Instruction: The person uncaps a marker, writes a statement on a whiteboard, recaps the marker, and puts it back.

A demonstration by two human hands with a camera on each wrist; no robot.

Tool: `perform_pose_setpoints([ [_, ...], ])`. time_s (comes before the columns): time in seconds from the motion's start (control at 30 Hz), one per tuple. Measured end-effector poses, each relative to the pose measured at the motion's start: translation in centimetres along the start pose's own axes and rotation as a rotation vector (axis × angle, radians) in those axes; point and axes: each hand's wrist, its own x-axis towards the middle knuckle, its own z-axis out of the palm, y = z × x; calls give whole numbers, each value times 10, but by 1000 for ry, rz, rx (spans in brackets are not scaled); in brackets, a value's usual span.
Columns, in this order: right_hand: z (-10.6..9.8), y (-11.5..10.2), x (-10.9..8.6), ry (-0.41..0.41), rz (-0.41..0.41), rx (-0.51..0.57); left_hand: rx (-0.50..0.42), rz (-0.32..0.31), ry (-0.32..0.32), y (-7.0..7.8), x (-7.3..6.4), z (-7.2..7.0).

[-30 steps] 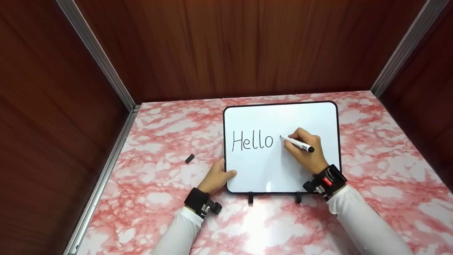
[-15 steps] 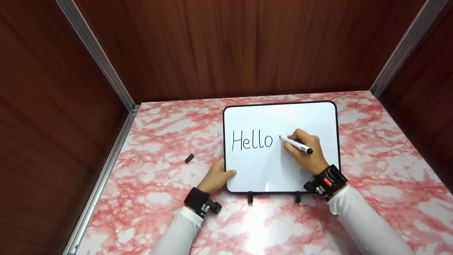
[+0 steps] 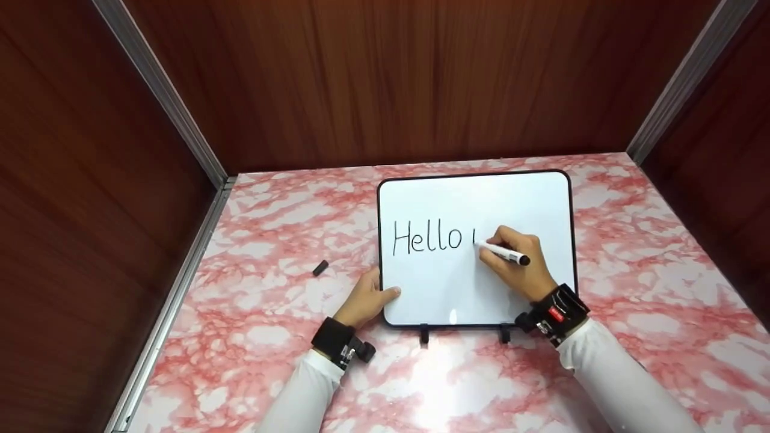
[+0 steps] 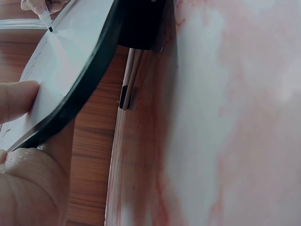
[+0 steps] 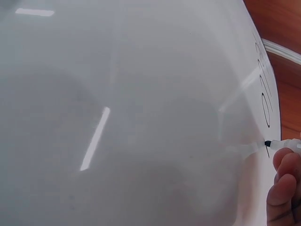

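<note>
A whiteboard (image 3: pixel 433 288) with a black frame leans on a stand, "Hello" written on it in black. My left hand (image 3: pixel 367 300) grips its lower left edge, thumb over the front; the left wrist view shows the fingers going behind the frame. In my right hand (image 3: pixel 520 264) a white marker (image 3: pixel 504 252) with a black end is pinched, its tip at the board right of the "o". A short dark stroke stands above the tip. The right wrist view shows the marker's black tip (image 5: pixel 268 143) on the board's surface beside this stroke.
A small black marker cap (image 3: pixel 320 268) lies on the red-and-white marbled table (image 3: pixel 271 337), left of the board. Two black stand feet (image 3: pixel 425 334) stick out under the board's lower edge. Wooden panels (image 3: pixel 391 84) with metal corner strips enclose the table.
The marker tip has moved a little down the board with my right hand, and a short vertical stroke now shows after "Hello". My left hand keeps its grip on the board.
</note>
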Motion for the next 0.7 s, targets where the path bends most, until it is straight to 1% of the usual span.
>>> perform_pose_setpoints([
  [0.23, -2, -2, -4, -29, 15, 3, 20, 2, 15, 2, 0, 1],
  [0.43, -2, -3, -4, -33, 17, -4, -2, -9, 17, 2, -1, 2],
  [0.7, -2, -2, -2, -1, 4, 0, -7, -11, 12, 1, -1, 1],
])
